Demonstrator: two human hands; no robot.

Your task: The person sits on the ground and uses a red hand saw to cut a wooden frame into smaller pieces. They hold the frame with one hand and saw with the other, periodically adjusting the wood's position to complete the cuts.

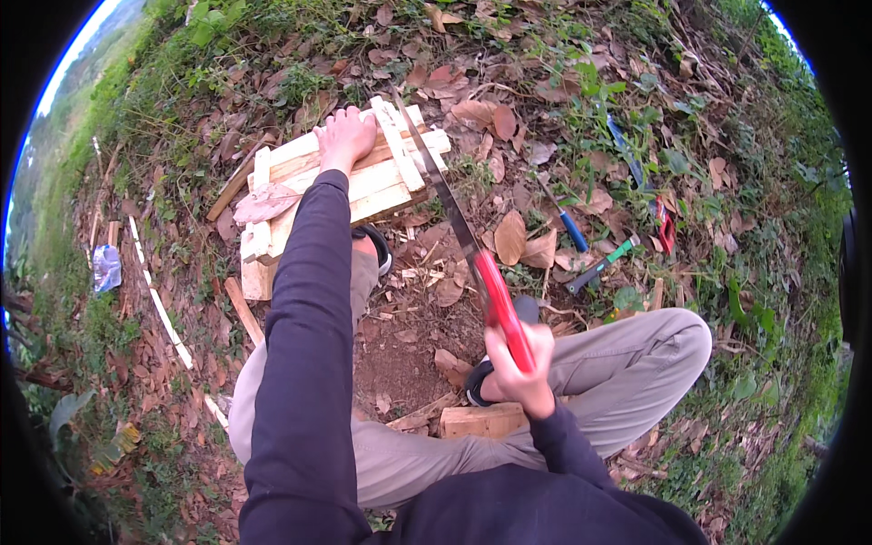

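My right hand (524,363) is wrapped round the red handle of a hand saw (461,222). Its long blade slants up and to the left, crossing the right end of a panel of pale wooden slats (377,182) beside a short crosspiece (397,145). My left hand (347,136) bears on the panel's far side, its fingers bent over the edge. A dry leaf (265,202) lies on the panel's left part. Whether the saw teeth are in the wood I cannot tell.
To the right lie a blue-handled tool (572,230), a green-and-black handled tool (602,265) and a red-handled tool (666,227). A wooden block (483,421) sits near my legs. A clear plastic bag (106,268) and a long pale strip (162,304) are at left.
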